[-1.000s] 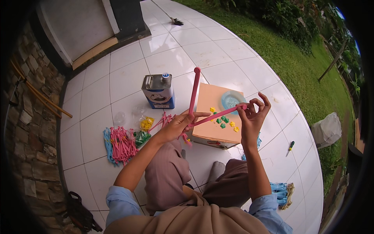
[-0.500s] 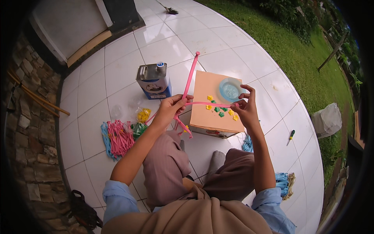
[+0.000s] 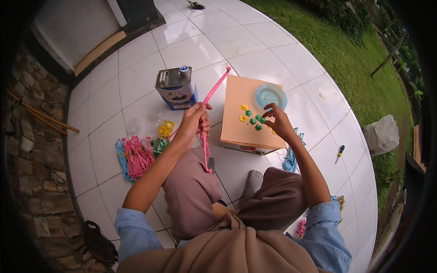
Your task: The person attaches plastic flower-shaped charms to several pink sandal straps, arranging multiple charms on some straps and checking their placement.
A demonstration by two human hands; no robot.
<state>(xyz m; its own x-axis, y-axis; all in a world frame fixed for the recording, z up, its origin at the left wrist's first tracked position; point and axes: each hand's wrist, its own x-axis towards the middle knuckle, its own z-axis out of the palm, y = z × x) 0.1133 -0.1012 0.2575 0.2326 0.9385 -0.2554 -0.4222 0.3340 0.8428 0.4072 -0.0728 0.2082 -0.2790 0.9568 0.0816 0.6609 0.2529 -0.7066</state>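
Note:
My left hand point(image 3: 195, 122) is closed around several long, thin pink plastic strips point(image 3: 215, 91) with knobbed ends. One strip points up and away, while others hang below the fist toward my knee. My right hand point(image 3: 279, 122) is over the cardboard box point(image 3: 236, 93), thumb and forefinger curved apart beside small green flower-shaped pieces point(image 3: 258, 127). Nothing shows between those fingertips. Yellow flower-shaped pieces point(image 3: 244, 107) lie among the green ones on the box top. A translucent blue bowl point(image 3: 281, 94) stands just beyond my right hand, with clear contents that I cannot make out.
A metal can point(image 3: 176, 93) stands left of the box. Bundles of pink strips point(image 3: 136, 157) and blue strips point(image 3: 120, 152) lie at the left, near a bag of yellow pieces point(image 3: 165, 129). More blue strips point(image 3: 290, 160) and a screwdriver point(image 3: 340, 154) are at the right.
My right hand has let go of the pink strip and moved to the flower pieces. That strip, stretched sideways before, no longer spans between my hands. The left hand keeps its hold.

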